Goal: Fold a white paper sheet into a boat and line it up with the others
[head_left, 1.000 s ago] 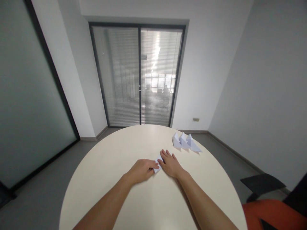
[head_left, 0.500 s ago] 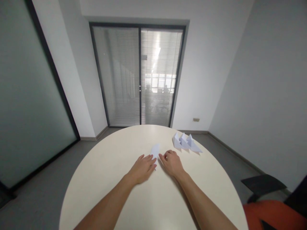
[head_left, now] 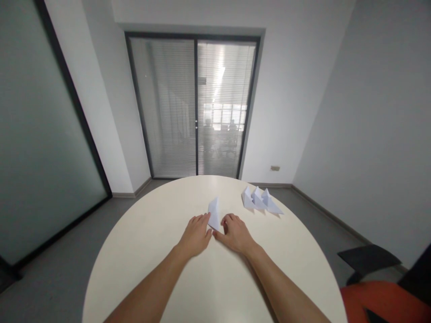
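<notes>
A small piece of folded white paper (head_left: 213, 214), narrow with pointed ends, stands out on the table between my hands. My left hand (head_left: 196, 234) is at its left edge, the fingertips on the paper and the thumb by its lower end. On the other side, my right hand (head_left: 235, 234) has curled fingers a little apart from the paper's right edge. Its thumb is stretched toward the bottom corner; whether it touches the paper I cannot tell. Farther right lie three folded white paper boats (head_left: 257, 197), nested in a row.
The round cream table (head_left: 144, 251) fills the lower middle. An orange chair (head_left: 384, 298) with a black armrest (head_left: 369, 260) is at the lower right. Behind the table stand glass doors with blinds (head_left: 222, 148).
The paper has been turned and now shows a wider, pointed shape. My left fingers have drawn back to its left edge. My right thumb has moved down toward its lower corner.
</notes>
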The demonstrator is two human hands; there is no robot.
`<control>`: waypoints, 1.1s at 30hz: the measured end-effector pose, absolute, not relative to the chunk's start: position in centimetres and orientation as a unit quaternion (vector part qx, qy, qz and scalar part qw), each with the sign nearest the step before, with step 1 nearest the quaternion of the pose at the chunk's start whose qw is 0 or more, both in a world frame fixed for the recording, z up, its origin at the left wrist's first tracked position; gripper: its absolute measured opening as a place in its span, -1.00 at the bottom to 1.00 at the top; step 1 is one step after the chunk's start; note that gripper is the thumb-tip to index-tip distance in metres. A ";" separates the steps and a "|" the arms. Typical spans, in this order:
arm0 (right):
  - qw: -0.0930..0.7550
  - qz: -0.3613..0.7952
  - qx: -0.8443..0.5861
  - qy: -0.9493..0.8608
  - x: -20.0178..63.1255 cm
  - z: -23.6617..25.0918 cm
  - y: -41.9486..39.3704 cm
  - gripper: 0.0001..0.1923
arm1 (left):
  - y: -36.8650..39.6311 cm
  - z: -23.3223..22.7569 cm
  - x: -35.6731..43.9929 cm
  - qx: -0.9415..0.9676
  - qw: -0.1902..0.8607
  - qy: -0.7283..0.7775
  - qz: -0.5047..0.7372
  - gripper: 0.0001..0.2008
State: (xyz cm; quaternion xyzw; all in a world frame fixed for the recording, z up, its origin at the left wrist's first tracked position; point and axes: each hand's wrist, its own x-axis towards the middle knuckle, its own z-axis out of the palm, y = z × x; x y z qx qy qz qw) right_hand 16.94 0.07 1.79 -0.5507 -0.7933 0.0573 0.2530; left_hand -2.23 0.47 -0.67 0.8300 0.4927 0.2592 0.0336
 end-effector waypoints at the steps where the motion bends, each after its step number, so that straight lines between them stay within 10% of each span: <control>1: 0.256 0.059 -0.546 -0.796 16.9 1.9 0.1 -0.70 | 0.5 -0.7 -2.2 0.830 0.036 0.492 0.259 -0.48; 33: 0.311 0.097 -0.641 -0.695 18.3 2.1 1.7 -0.68 | 0.1 0.1 -2.3 0.851 0.037 0.501 0.157 -0.47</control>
